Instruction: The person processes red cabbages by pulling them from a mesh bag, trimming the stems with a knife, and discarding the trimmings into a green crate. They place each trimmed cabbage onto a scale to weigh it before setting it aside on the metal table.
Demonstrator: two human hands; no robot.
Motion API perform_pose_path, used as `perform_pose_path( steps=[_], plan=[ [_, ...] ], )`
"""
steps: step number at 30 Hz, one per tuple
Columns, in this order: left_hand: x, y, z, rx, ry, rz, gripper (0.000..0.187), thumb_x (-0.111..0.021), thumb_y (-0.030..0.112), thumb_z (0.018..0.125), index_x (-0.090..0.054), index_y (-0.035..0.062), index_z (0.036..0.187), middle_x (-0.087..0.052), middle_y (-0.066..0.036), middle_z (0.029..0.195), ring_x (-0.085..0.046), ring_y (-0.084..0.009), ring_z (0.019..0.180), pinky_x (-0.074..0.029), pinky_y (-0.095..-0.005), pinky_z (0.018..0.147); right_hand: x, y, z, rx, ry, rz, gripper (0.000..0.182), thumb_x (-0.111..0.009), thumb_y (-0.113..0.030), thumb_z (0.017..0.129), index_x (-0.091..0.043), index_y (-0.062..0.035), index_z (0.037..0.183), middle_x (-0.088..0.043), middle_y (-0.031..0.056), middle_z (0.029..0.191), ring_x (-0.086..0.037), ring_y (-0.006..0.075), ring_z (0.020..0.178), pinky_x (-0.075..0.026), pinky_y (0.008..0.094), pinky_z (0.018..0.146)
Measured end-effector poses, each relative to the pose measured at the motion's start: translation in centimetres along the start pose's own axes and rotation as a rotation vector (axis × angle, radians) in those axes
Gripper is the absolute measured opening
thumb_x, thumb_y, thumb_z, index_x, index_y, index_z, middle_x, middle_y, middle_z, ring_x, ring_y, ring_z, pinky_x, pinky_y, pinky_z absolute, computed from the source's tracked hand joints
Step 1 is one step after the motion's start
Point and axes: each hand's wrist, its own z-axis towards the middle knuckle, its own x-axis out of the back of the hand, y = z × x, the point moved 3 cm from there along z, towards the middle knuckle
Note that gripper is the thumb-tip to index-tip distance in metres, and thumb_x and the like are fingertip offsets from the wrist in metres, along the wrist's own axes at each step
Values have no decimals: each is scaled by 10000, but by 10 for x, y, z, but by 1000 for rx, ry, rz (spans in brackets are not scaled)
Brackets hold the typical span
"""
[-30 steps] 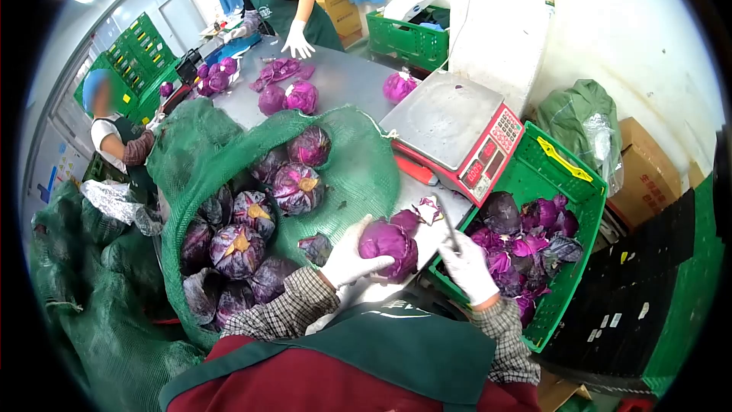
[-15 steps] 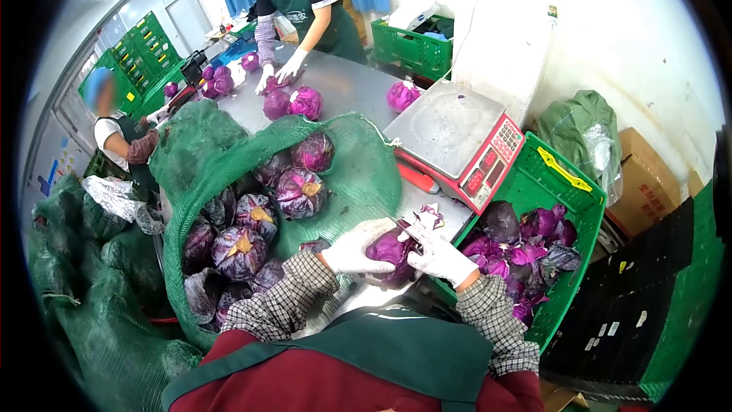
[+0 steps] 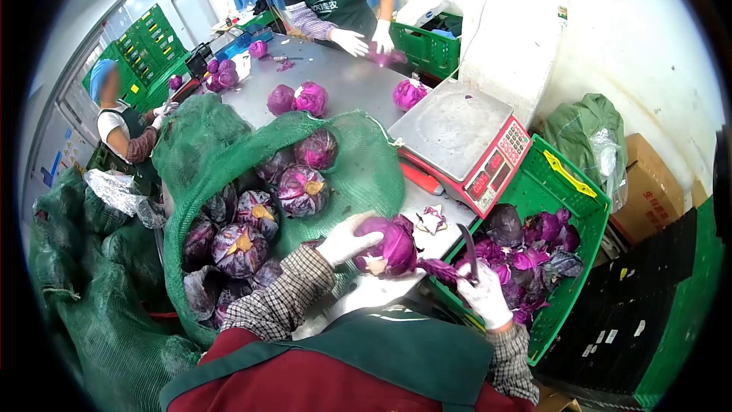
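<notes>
A red cabbage is gripped at its left side by my left hand, which wears a white glove. My right hand, also gloved, is apart from the cabbage, closed on a dark curved knife whose blade points up. A purple strip of leaf hangs between the cabbage and my right hand. Above them a cut-off cabbage stump lies on the steel table. Whole cabbages sit in the open green net bag to the left.
A green crate of cabbage leaves stands at the right, below a red and white scale. Across the table a co-worker handles a blurred purple piece. Another person stands at the far left, behind full net bags.
My right hand has moved right and down, away from the cabbage, with the knife. The stump now lies on the table. The co-worker's hands have moved to the right.
</notes>
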Motion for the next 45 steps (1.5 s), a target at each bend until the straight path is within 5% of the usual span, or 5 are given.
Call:
perform_pose_path(
  steps=[5,15,19,27,45],
  plan=[
    [-12,23,5,-18,58,235,861,-623,588,819,-422,-26,1388,-518,-268,1309,-501,-340,1247,-376,-377,1070,-7,26,-42,-701,160,580,129,-626,7,797,-604,-58,906,-552,-9,729,-503,65,650,-407,213,576],
    [10,-71,15,206,170,-437,790,-525,564,924,-420,-84,1365,-553,-212,1294,-537,-248,1197,-395,-330,1044,79,98,-107,-736,588,199,418,-604,36,845,-542,-1,1257,-601,28,944,-551,101,852,-454,229,801],
    [-5,-45,4,23,270,-187,801,-509,544,935,-331,-67,1422,-493,-243,1362,-485,-296,1272,-350,-345,1083,37,41,-32,-660,340,229,451,-666,-62,869,-516,-6,1291,-565,-55,796,-453,15,616,-353,176,516],
    [-11,10,-37,77,136,-73,791,-578,513,890,-375,-64,1393,-479,-285,1349,-478,-341,1275,-356,-374,1082,-99,2,56,-463,-161,715,546,-726,-143,820,-501,26,1288,-580,91,1089,-556,143,995,-472,271,888],
    [-30,18,-61,-510,427,588,760,-780,394,706,-519,-55,1260,-528,-221,1288,-487,-375,1189,-390,-439,1035,-84,55,49,-372,49,-200,222,-560,-131,850,-644,-25,1027,-641,264,815,-657,374,757,-525,441,678]
  ],
)
